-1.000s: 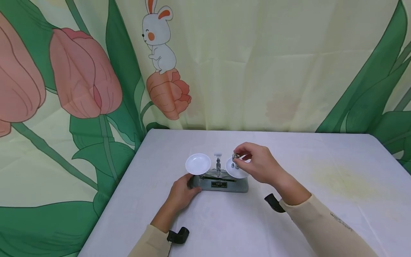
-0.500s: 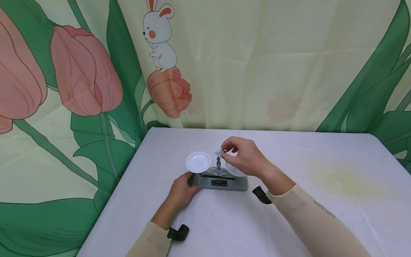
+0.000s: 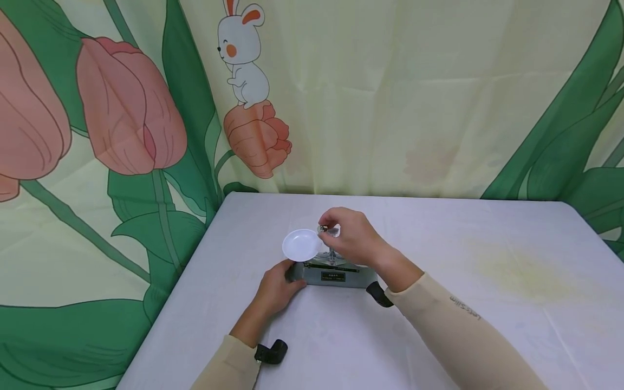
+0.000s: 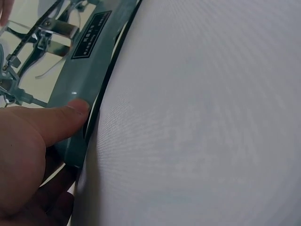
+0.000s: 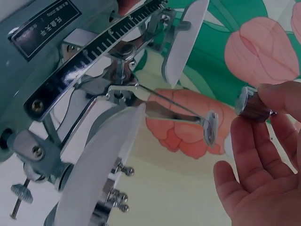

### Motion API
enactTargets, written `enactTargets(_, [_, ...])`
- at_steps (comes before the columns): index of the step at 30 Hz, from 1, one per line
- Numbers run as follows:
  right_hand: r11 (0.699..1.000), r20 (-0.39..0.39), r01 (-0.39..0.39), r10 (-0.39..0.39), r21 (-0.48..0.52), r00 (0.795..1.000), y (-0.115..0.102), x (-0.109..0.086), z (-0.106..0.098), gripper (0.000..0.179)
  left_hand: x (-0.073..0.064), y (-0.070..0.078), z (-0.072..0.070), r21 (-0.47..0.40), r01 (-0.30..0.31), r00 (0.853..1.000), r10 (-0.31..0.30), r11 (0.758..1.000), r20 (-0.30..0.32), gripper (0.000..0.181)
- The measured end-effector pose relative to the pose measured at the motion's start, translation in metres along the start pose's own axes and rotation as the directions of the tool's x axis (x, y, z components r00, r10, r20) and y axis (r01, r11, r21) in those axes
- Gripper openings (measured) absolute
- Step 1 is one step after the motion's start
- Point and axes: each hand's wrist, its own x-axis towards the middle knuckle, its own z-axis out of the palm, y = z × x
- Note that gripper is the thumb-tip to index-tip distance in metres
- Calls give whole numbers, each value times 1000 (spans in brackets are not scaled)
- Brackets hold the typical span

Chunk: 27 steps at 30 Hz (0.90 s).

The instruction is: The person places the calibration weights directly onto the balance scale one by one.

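A grey-green balance scale [image 3: 314, 275] with a ruled beam stands on the table. My left hand [image 3: 275, 291] grips the left end of its base, thumb [image 4: 70, 120] on the front and fingers behind. Between thumb and fingertips, my right hand [image 3: 355, 238] pinches a small shiny metal weight [image 5: 253, 104] with a knob. It holds the weight above the scale's centre, close to the right edge of the white left pan [image 3: 299, 245]. No weight shows on that pan in the head view. On the white right pan [image 5: 89, 174], mostly hidden by my right hand in the head view, several knobbed weights [image 5: 123, 169] stand.
White cloth covers the table [image 3: 463, 260]. Behind it hangs a curtain [image 3: 390, 108] printed with tulips and a rabbit. Black wrist mounts [image 3: 271, 352] sit at both sleeves. The upright pointer post of the scale [image 5: 209, 127] rises close to my right hand.
My right hand has lifted the weight from over the right pan and carried it left past the centre post toward the left pan. The left hand has kept its place on the base.
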Motion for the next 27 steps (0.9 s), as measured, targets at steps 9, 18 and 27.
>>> enactTargets(9, [998,45,68,-67,-8,997,-5,11,14,13,2,-1,0,-13,-3,1000,3,1000,6,62])
enactTargets(18, [997,103,51,-44,-62,994,-10,21,18,13,2,-1,-1,-10,3,1000,-3,1000,15,61])
enactTargets(27, [997,172,-27,38,-65,984,-10,27,23,11,0,0,-3,-19,-7,1000,8,1000,15,61])
